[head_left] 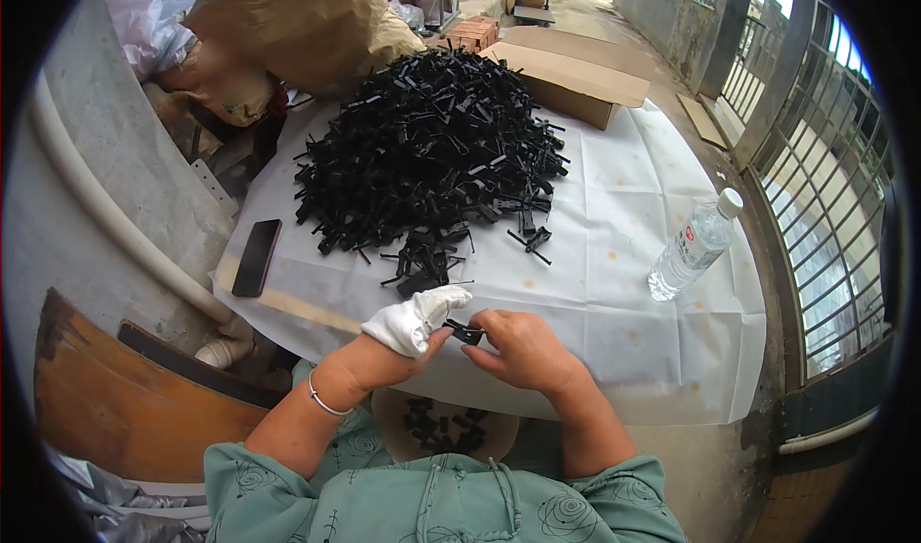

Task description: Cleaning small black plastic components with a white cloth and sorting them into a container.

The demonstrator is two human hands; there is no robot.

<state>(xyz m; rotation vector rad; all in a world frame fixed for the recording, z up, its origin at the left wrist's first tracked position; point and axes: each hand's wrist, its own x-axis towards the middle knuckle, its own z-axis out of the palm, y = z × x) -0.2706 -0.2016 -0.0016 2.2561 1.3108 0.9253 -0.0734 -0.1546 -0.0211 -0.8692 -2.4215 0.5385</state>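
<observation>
Green patterned top [432, 500] nearest; just below the grip, a round beige bowl [389, 418] of short black pieces [444, 428] sits at the lap, under the table edge, probably so pieces can drop straight in. Metal bangle [326, 399] on the left wrist, nearer than the grip. Grip itself: left hand [413, 324], white glove [408, 324] over the fingers but thumb bare, pinches one end of a black clip-like part [464, 333]; bare right hand [528, 346] has the other end narrowly between thumb and index. Glove likely guards the skin; bare fingertips likely feel better. Part's exact form too small to tell. Just beyond the grip, a loose cluster of parts [422, 260], seemingly kept in easy reach. Smartphone [256, 258] left of it and clear bottle [689, 246] right, both apart, likely out of the way, on the white-covered table [595, 351]. Farther, big heap of black parts [432, 145]; behind it, right, an open cardboard box [576, 73]; behind, left, crumpled brown paper [288, 25].
</observation>
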